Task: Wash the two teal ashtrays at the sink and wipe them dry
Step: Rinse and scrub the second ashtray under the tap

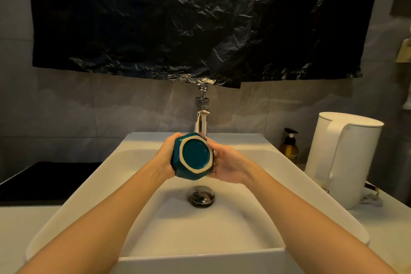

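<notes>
Under the faucet, left hand and right hand grip a teal ashtray, kettle and likely soap bottle nearby.

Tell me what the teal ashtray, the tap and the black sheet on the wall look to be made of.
The teal ashtray: likely glazed ceramic; glossy teal sides, bare pale unglazed ring on its underside. The tap: polished metal, probably chromed; mirror-bright reflections. The black sheet: thin plastic film, like a bin bag; crinkled with shiny creases.
</notes>
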A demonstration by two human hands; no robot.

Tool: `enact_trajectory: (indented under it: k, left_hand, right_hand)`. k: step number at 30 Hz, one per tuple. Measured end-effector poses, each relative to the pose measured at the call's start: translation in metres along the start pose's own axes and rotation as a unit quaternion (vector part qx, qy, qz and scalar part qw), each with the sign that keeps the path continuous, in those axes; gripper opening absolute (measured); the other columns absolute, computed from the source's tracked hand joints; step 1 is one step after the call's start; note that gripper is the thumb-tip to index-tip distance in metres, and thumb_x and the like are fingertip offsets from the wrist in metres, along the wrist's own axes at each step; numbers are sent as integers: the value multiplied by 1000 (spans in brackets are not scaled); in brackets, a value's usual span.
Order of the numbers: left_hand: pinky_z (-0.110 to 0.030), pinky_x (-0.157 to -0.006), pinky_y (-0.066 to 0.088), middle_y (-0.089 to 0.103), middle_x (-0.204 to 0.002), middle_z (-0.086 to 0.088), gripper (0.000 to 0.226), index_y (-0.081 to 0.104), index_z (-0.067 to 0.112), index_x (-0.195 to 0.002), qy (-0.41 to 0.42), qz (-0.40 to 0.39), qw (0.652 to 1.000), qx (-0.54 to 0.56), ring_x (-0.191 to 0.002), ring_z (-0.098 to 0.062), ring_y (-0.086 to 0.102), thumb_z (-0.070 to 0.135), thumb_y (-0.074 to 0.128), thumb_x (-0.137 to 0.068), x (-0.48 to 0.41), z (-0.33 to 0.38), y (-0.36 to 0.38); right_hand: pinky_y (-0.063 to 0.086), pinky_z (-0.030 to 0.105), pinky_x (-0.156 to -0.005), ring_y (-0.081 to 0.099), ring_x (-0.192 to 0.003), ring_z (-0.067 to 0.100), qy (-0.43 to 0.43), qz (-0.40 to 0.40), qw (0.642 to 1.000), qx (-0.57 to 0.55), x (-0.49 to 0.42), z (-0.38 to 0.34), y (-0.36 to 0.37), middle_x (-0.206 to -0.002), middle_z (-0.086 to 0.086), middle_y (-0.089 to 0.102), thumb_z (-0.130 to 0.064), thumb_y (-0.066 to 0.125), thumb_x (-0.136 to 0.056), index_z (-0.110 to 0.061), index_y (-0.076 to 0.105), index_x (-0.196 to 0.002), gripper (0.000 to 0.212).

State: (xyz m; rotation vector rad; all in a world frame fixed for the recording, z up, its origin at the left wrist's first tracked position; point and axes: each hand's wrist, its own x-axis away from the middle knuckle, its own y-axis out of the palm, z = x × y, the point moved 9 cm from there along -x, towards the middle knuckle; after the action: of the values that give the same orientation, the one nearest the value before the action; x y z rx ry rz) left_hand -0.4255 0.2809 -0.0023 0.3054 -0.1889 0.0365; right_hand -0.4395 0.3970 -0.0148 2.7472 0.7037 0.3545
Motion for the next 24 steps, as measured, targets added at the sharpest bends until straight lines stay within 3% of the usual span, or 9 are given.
enact_trajectory:
  k: [3, 8, 11, 14, 17, 19, 21, 24]
  left_hand:
    - [-33, -65, 51, 69, -72, -8, 28, 65, 10, -82, -9, -16, 1000, 10, -73, -24, 61, 36, 57, -82, 2, -1, 1]
    - [-33, -62, 49, 69, -63, -7, 29, 63, 9, -82, -39, -36, 998, -18, -69, -22, 61, 37, 55, -85, 7, -8, 11]
    - [-34, -65, 51, 70, -67, -8, 28, 64, 9, -84, -48, -33, 998, -18, -71, -23, 62, 36, 58, -84, 10, -8, 13]
    - [-36, -76, 51, 69, -85, -10, 33, 65, 9, -97, -41, -32, 998, 29, -79, -26, 63, 36, 63, -79, 7, -1, 9]
    - [-39, -74, 52, 69, -89, -11, 41, 64, 10, -96, -49, -1, 997, 67, -84, -29, 63, 49, 58, -83, 5, 3, -3]
    - [-42, -70, 51, 69, -90, -13, 52, 65, 10, -96, -55, 0, 993, 102, -85, -32, 63, 59, 53, -84, 6, 5, -5]
    - [-44, -66, 51, 70, -91, -13, 57, 67, 10, -97, -53, -1, 991, 122, -85, -33, 63, 63, 52, -83, 7, 7, -6]
    - [-46, -66, 50, 72, -79, -14, 52, 68, 10, -89, -34, 0, 992, 125, -84, -34, 62, 61, 58, -81, 12, 12, -5]
  right_hand:
    - [44, 43, -103, 54, -121, 29, 20, 12, 998, -53, -1, 3, 3, -131, 10, 59, -33, 65, -85, -22, 62, -124, 40]
    - [52, 44, -88, 63, -96, 32, 114, 79, 989, -46, 9, 12, 7, -96, 12, 72, -50, 79, -67, -11, 67, -99, 52]
    - [52, 45, -88, 64, -97, 33, 117, 70, 990, -48, 8, 13, 7, -101, 13, 72, -53, 81, -64, -11, 67, -102, 59]
    - [52, 45, -89, 64, -100, 31, 59, 61, 993, -85, 2, 4, 7, -105, 12, 71, -47, 71, -78, -10, 68, -103, 45]
    - [44, 43, -101, 59, -113, 29, 5, 21, 993, -117, -1, -3, 16, -123, 14, 64, -37, 58, -92, -10, 64, -116, 37]
    - [46, 42, -98, 57, -114, 28, -18, -7, 992, -121, -1, -6, 21, -134, 16, 56, -29, 52, -96, -8, 58, -126, 37]
    - [48, 52, -93, 55, -116, 35, -19, -23, 993, -113, 0, -4, 25, -138, 18, 50, -25, 51, -97, -9, 53, -130, 37]
    - [52, 58, -85, 51, -120, 40, -7, 4, 992, -125, -1, 2, 27, -135, 16, 51, -31, 54, -96, -12, 52, -129, 38]
